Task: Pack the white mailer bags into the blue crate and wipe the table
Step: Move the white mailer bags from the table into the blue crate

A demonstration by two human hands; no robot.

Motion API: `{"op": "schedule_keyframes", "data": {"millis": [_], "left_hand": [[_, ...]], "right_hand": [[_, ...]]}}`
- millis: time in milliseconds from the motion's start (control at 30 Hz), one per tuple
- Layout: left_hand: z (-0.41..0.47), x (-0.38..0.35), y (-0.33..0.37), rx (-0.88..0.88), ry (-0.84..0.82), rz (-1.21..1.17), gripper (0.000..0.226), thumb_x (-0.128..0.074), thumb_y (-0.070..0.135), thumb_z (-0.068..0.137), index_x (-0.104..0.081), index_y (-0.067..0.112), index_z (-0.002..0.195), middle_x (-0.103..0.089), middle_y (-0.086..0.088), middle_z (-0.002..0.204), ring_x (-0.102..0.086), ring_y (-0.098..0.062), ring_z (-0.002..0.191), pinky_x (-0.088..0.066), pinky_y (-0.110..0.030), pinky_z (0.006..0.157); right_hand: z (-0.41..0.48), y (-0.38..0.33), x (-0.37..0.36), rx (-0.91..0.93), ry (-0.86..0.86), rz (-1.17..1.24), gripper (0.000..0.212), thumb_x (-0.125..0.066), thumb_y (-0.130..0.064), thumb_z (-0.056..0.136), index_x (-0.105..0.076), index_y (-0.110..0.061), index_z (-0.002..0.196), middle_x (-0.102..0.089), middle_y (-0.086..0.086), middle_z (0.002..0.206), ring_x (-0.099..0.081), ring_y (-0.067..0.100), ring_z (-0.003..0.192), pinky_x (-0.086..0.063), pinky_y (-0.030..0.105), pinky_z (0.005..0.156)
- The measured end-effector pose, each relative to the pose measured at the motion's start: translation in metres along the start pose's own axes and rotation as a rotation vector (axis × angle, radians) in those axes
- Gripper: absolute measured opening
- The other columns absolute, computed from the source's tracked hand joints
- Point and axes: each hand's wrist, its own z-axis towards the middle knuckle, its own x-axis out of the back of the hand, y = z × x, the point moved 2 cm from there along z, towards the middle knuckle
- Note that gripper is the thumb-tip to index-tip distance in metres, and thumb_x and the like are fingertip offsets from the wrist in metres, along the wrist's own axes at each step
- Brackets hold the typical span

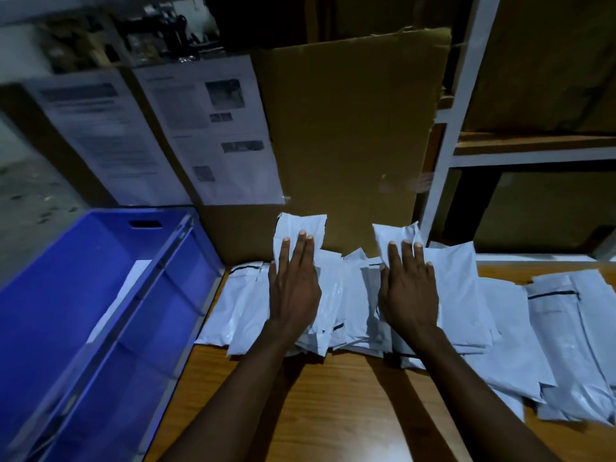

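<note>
Both my flat, unclenched hands, left hand point(293, 288) and right hand point(409, 291), press mailer bags point(346, 295); slick pile under palms may slide off worktop point(333, 405).

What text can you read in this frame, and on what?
No text is legible.
Left printed sheet: lines of print, too blurred.
Right printed sheet: print and photos, too blurred.
White mailer bags: no readable print.
Blue crate: no readable marking.

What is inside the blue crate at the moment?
One flat white piece lies on the bottom of the crate; bag or paper, I cannot tell. The crate's near wall covers part of it.
</note>
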Motion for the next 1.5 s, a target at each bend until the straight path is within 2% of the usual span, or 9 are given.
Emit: {"op": "schedule_keyframes", "data": {"millis": [100,267,367,500,667,767,933,1267,1500], "left_hand": [[0.002,0.034,-0.012,-0.02,0.06,0.012,0.066,-0.011,0.032,0.1,-0.025,0.019,0.163,-0.019,-0.001,0.17,-0.013,-0.026,0.158,-0.033,-0.058,0.117],[0.006,0.097,-0.044,-0.038,0.164,0.046,0.063,-0.027,0.02,0.098,-0.029,0.018,0.161,-0.024,-0.001,0.169,-0.017,-0.026,0.157,-0.036,-0.057,0.115],[0.004,0.133,-0.069,-0.042,0.218,0.049,0.063,-0.021,0.025,0.099,-0.027,0.018,0.162,-0.023,-0.001,0.169,-0.014,-0.026,0.158,-0.032,-0.058,0.117],[-0.01,0.184,-0.112,-0.019,0.31,0.068,0.062,-0.037,0.02,0.1,-0.028,0.019,0.161,-0.024,0.0,0.169,-0.017,-0.026,0.157,-0.036,-0.057,0.115],[-0.04,0.25,-0.181,-0.025,0.377,0.11,0.061,-0.035,0.025,0.103,-0.025,0.019,0.162,-0.021,-0.001,0.17,-0.016,-0.027,0.157,-0.041,-0.057,0.11],[-0.058,0.285,-0.223,-0.013,0.429,0.137,0.059,-0.026,0.028,0.104,-0.024,0.019,0.162,-0.019,0.0,0.171,-0.014,-0.026,0.158,-0.041,-0.057,0.109],[-0.081,0.333,-0.294,0.016,0.513,0.141,0.057,-0.033,0.025,0.106,-0.025,0.019,0.162,-0.018,0.001,0.171,-0.014,-0.026,0.158,-0.043,-0.056,0.107],[-0.071,0.329,-0.386,0.058,0.481,0.126,0.057,-0.028,0.03,0.106,-0.026,0.02,0.162,-0.019,0.002,0.17,-0.015,-0.025,0.158,-0.042,-0.053,0.111],[-0.035,0.276,-0.428,0.102,0.299,0.113,0.06,-0.018,0.035,0.104,-0.024,0.02,0.162,-0.018,0.002,0.171,-0.014,-0.024,0.158,-0.041,-0.055,0.111]], "right_hand": [[0.008,-0.031,0.018,0.032,0.047,0.023,0.057,-0.027,-0.038,0.104,-0.04,-0.012,0.154,-0.035,0.018,0.16,-0.025,0.036,0.152,-0.031,0.056,0.116],[0.012,-0.095,0.05,0.077,0.124,0.053,0.058,-0.026,-0.038,0.104,-0.037,-0.014,0.155,-0.033,0.016,0.161,-0.022,0.036,0.152,-0.029,0.054,0.117],[0.006,-0.14,0.069,0.109,0.181,0.059,0.058,-0.027,-0.038,0.103,-0.038,-0.014,0.155,-0.035,0.016,0.161,-0.024,0.035,0.152,-0.028,0.054,0.117],[-0.011,-0.209,0.088,0.166,0.233,0.127,0.059,-0.025,-0.04,0.104,-0.036,-0.015,0.156,-0.031,0.017,0.162,-0.021,0.035,0.153,-0.025,0.055,0.12],[-0.039,-0.308,0.101,0.207,0.301,0.197,0.057,-0.03,-0.038,0.104,-0.037,-0.014,0.155,-0.032,0.018,0.162,-0.021,0.036,0.153,-0.024,0.055,0.119],[-0.056,-0.366,0.106,0.242,0.332,0.215,0.055,-0.032,-0.036,0.105,-0.036,-0.013,0.155,-0.032,0.018,0.162,-0.021,0.036,0.153,-0.024,0.055,0.119],[-0.086,-0.457,0.105,0.281,0.354,0.233,0.053,-0.037,-0.035,0.108,-0.034,-0.014,0.157,-0.03,0.016,0.163,-0.02,0.035,0.153,-0.022,0.053,0.12],[-0.091,-0.552,0.052,0.3,0.304,0.264,0.054,-0.031,-0.037,0.109,-0.029,-0.015,0.159,-0.026,0.014,0.165,-0.014,0.032,0.155,-0.019,0.052,0.123],[-0.063,-0.561,-0.037,0.228,0.122,0.26,0.055,-0.031,-0.036,0.109,-0.028,-0.015,0.159,-0.025,0.015,0.165,-0.014,0.033,0.155,-0.019,0.053,0.122]]}}
